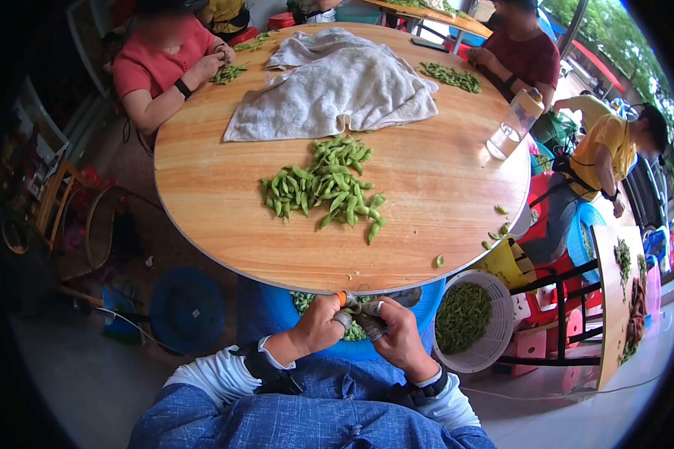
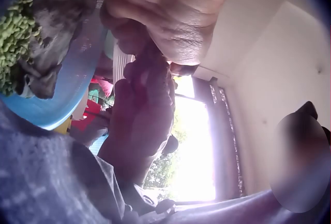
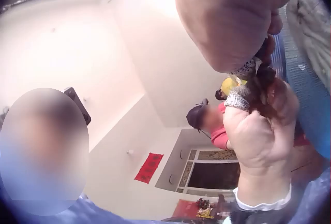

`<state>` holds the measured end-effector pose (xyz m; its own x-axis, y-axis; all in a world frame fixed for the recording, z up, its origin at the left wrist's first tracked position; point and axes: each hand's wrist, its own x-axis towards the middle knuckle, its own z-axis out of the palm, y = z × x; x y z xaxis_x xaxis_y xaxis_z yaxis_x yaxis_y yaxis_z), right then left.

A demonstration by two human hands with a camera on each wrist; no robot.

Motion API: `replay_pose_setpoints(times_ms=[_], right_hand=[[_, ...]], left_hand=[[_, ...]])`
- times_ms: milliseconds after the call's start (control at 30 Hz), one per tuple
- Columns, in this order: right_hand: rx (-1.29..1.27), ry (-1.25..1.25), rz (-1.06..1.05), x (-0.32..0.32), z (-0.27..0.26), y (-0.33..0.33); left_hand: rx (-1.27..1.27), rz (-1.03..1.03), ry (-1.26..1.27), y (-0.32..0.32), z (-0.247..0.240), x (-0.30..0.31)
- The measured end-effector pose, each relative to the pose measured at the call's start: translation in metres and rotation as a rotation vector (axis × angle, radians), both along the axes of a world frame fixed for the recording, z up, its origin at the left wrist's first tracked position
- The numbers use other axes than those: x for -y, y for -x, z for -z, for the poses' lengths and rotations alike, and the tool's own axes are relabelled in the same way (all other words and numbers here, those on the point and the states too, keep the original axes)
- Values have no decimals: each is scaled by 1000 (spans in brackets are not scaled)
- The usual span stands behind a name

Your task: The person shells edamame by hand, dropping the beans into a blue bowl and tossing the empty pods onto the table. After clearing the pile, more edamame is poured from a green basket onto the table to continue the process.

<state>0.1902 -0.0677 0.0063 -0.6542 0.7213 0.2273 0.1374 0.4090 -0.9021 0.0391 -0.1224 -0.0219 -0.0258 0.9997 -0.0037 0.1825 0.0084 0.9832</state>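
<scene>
My left hand (image 1: 318,325) and right hand (image 1: 401,337) meet fingertip to fingertip just off the table's near edge. Grey wraps cover some fingertips, and an orange band shows on the left hand. Between them they pinch a green bean pod (image 1: 357,307), mostly hidden by the fingers. Both wrist views show the curled fingers close together. Beneath the hands sits a blue basin (image 1: 277,301) holding shelled green beans (image 1: 352,331). A heap of green bean pods (image 1: 326,183) lies ahead on the round wooden table (image 1: 225,217).
A grey towel (image 1: 337,90) covers the table's middle, with a water bottle (image 1: 513,127) to its right. Loose pods lie near the right edge. A white basket (image 1: 503,307) of pods stands right of the basin. Two people sit across the table, with pods before them.
</scene>
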Motion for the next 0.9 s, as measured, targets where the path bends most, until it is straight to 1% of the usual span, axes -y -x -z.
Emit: replay_pose_setpoints(times_ms=[100,133,200,233,267,300,367,433,467,500,533,600,633,733,767,800,833,867,900], right_hand=[[64,-59,101,-6,3,-22],[110,-39,191,-9,3,-36],[307,-143,393,-25,27,-79],[394,-168,538,-27,17,-90],[444,-210,615,-31,22,-107],[487,-138,699,-29,13,-112],[499,-125,724,-30,19,-130],[345,-51,691,-25,15,-125],[265,-16,673,-22,12,-119],[224,46,627,-18,-2,-107],[195,55,593,-17,-3,-100],[140,81,527,-15,1,-90],[101,165,487,-14,-2,-82],[-132,359,283,-17,2,-57],[-215,425,206,-19,4,-48],[-232,514,162,-18,1,-38],[-380,701,58,-19,2,-28],[-371,748,8,-21,-5,-19],[-361,792,-43,-22,-12,-10]], left_hand=[[-555,182,80,0,-24,0],[-598,209,75,0,-29,0],[-601,114,-125,4,-41,-8],[-599,66,-225,7,-45,-15],[-655,47,-268,12,-44,-25],[-712,-3,-270,14,-51,-37],[-823,-65,-286,15,-60,-62],[-930,-92,-320,17,-55,-90],[-995,-71,-289,18,-49,-101],[-1061,-50,-257,19,-43,-111],[-1127,-30,-223,19,-41,-116],[-1143,4,-190,17,-46,-117],[-1150,22,-173,17,-47,-118],[-967,-14,-232,18,-37,-105],[-663,-3,-202,15,-36,-98],[-359,7,-169,11,-35,-89],[-55,17,-134,7,-33,-80],[84,47,-103,6,-25,-72],[45,68,-155,2,-36,-62]])
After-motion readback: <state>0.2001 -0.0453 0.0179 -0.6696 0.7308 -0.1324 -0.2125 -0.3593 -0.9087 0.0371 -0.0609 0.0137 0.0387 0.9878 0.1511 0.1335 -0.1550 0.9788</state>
